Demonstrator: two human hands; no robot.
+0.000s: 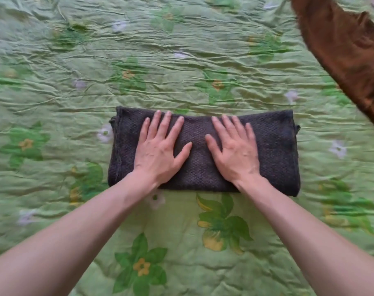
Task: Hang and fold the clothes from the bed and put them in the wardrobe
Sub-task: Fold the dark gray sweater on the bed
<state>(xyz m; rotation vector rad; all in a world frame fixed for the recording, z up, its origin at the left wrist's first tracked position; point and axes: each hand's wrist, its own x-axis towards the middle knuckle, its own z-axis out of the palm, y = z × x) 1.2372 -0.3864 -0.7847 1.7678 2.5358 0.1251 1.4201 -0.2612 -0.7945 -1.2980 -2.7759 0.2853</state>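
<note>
A dark grey knitted garment (pixel 273 150) lies folded into a wide rectangle in the middle of the bed. My left hand (pixel 160 148) presses flat on its left half with fingers spread and straight. My right hand (pixel 233 150) presses flat on its right half in the same way. Neither hand grips the cloth. A brown garment (pixel 344 45) lies spread at the upper right of the bed, apart from the folded one.
The bed is covered by a wrinkled green quilt with a flower print (pixel 96 71), which fills the whole view. The wardrobe is out of view.
</note>
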